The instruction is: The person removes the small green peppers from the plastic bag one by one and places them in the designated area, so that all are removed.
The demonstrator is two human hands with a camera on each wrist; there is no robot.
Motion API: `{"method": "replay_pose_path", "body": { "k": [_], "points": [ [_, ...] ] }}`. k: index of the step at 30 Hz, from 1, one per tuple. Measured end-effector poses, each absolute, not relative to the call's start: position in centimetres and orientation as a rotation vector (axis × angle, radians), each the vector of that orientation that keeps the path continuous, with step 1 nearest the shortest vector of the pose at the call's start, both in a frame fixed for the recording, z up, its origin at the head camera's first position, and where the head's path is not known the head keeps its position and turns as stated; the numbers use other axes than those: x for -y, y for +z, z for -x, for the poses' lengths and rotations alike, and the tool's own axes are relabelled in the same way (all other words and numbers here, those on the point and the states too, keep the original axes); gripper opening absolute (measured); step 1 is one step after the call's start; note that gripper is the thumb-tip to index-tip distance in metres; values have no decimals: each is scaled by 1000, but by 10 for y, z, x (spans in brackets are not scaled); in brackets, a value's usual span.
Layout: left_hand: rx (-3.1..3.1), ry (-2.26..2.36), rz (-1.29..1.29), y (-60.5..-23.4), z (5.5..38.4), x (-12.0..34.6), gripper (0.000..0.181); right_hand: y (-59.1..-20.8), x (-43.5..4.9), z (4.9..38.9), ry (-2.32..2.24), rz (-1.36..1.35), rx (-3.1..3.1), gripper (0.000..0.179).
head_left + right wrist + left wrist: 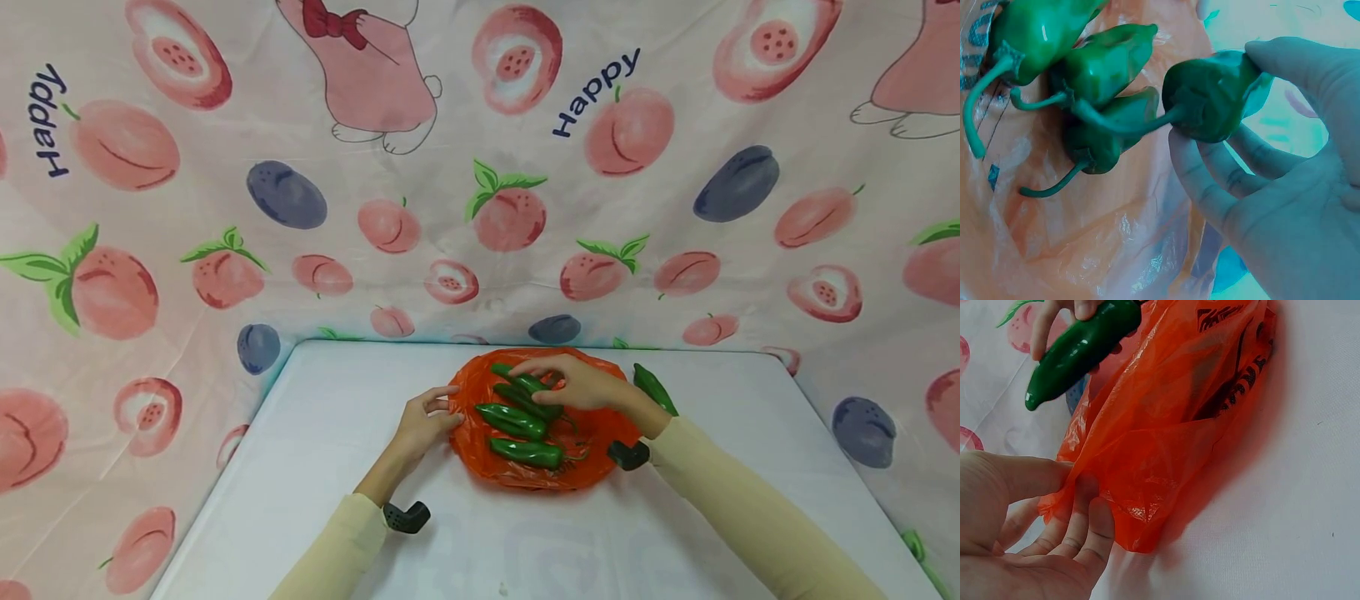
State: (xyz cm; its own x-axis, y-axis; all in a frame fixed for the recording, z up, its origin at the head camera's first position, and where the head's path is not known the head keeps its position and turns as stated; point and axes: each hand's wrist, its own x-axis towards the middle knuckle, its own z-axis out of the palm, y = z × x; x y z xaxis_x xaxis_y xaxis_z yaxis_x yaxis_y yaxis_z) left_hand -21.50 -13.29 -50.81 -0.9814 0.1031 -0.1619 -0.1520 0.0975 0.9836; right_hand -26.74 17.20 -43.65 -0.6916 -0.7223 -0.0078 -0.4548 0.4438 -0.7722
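An orange-red plastic bag (472, 462) lies spread on the white table, with three green peppers on it, among them one nearest the front (525, 452) and one behind it (512, 421). My right hand (581, 382) holds another green pepper (1200, 94) between thumb and fingers, raised over the bag's far side; its stem points toward the other peppers in the right wrist view. At the bag's left edge, my left hand (423, 425) pinches the plastic between thumb and fingertips (1100, 515). The left wrist view hides the peppers lying in the bag behind its raised side.
One more green pepper (655, 389) lies on the table (360, 383) to the right of the bag, partly behind the right forearm. A fruit-printed cloth (450, 167) hangs behind the table. Each wrist bears a small black device (407, 517).
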Motion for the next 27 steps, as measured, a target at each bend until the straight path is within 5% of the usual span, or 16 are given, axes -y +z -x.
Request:
{"method": "replay_pose_path", "body": {
  "k": [27],
  "points": [
    [-2175, 2003, 38, -508, 215, 133, 48, -418, -199, 259, -1241, 895, -2360, 52]
  ]
}}
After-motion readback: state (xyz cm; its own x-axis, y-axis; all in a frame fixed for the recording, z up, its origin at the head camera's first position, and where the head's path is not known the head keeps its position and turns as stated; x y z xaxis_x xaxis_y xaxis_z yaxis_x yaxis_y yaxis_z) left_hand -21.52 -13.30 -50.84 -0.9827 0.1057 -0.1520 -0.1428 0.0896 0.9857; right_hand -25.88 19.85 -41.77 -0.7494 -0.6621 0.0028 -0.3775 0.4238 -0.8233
